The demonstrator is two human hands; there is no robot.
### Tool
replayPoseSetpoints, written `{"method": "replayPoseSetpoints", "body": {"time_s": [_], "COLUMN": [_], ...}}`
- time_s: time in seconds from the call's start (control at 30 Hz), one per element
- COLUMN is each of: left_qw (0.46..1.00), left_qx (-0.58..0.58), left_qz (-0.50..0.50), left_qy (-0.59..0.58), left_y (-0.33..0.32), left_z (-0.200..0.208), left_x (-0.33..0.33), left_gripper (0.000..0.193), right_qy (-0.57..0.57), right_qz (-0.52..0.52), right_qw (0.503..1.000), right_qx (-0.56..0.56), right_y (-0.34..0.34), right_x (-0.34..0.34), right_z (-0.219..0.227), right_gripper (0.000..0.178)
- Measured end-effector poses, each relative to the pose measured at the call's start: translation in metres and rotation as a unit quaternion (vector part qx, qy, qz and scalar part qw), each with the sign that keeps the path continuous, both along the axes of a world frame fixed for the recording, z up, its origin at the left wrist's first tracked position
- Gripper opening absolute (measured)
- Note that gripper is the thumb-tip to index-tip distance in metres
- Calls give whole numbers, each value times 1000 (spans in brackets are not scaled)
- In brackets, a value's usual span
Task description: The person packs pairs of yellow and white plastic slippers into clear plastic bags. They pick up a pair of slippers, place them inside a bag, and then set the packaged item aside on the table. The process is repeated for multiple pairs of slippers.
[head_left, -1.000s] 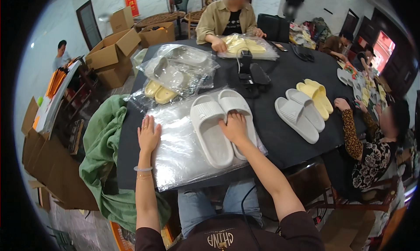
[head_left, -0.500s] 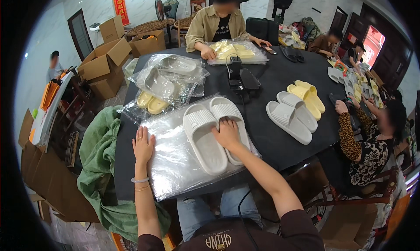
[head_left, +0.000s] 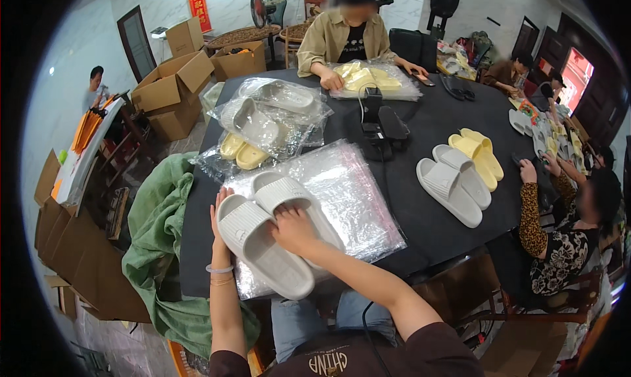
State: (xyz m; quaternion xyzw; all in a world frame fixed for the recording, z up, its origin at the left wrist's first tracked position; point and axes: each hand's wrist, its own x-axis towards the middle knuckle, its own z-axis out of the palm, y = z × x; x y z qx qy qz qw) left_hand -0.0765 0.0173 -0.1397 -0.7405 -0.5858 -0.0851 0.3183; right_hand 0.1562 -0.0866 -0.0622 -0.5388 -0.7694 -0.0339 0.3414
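A pair of light grey slide slippers lies aslant over the left part of a stack of clear plastic bags (head_left: 358, 199). My right hand (head_left: 294, 230) grips the pair, its fingers tucked under the strap of the right slipper (head_left: 322, 227) and its thumb side by the left slipper (head_left: 284, 272). My left hand (head_left: 219, 209) stands at the left edge of the stack, beside the left slipper's strap. Its visible fingers are stretched out, and part of the hand is hidden behind the slipper.
Bagged grey slippers (head_left: 259, 124) and bagged yellow ones (head_left: 242, 150) lie at the far left of the black table (head_left: 420, 259). Unbagged grey slippers (head_left: 453, 193) and yellow slippers (head_left: 483, 157) sit at right. Beyond a black device (head_left: 374, 117), a person (head_left: 348, 42) handles bagged yellow slippers.
My right hand has drawn the grey slippers left and nearer across the bag stack, baring its right part. My left hand, earlier flat on the stack's left edge, is now against the slippers.
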Motion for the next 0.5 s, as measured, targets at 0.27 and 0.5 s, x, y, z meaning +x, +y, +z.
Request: {"method": "replayPoseSetpoints", "body": {"time_s": [0.27, 0.5], "left_qw": [936, 935], "left_qx": [-208, -199], "left_qz": [18, 17], "left_qy": [-283, -293], "left_y": [-33, -34], "left_z": [69, 70], "left_x": [26, 29], "left_gripper": [59, 58], "right_qy": [26, 324], "right_qz": [-79, 54], "right_qw": [980, 903], "right_qx": [-181, -277], "right_y": [15, -4], "right_x": [69, 163], "right_z": [29, 144], "right_gripper": [35, 28]}}
